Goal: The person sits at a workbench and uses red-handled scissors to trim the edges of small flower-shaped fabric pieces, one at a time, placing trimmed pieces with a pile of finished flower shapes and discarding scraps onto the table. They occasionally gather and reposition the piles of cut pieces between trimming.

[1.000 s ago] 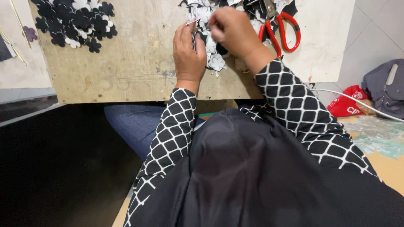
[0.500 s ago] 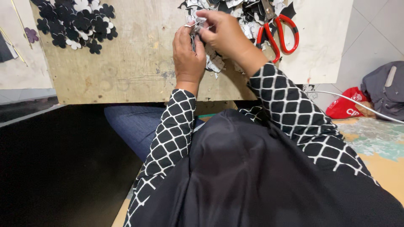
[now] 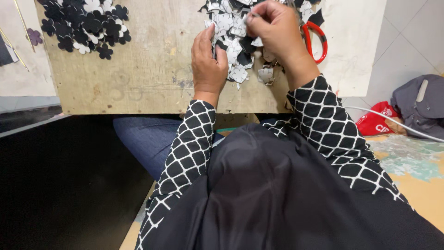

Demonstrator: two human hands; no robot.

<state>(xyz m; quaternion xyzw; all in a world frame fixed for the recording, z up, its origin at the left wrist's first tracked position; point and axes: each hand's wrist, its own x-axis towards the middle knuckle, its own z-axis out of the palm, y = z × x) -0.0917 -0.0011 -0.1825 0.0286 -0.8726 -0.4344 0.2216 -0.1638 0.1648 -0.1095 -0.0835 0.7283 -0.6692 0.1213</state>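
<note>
In the head view the left hand (image 3: 209, 62) is lying knuckles-up on the wooden board (image 3: 148, 69), fingers pinching a flower cutout (image 3: 225, 22) from the black-and-white pile. The right hand (image 3: 276, 28) is curling over the same piece (its grip hidden), beside red scissors (image 3: 317, 41).

Bare desk (image 3: 152, 69) lies open between the flower pile (image 3: 85, 23) at far left and the scrap heap (image 3: 236, 41) under both hands. Red scissors (image 3: 314, 39) block the right side, just beside the right hand (image 3: 277, 28).
</note>
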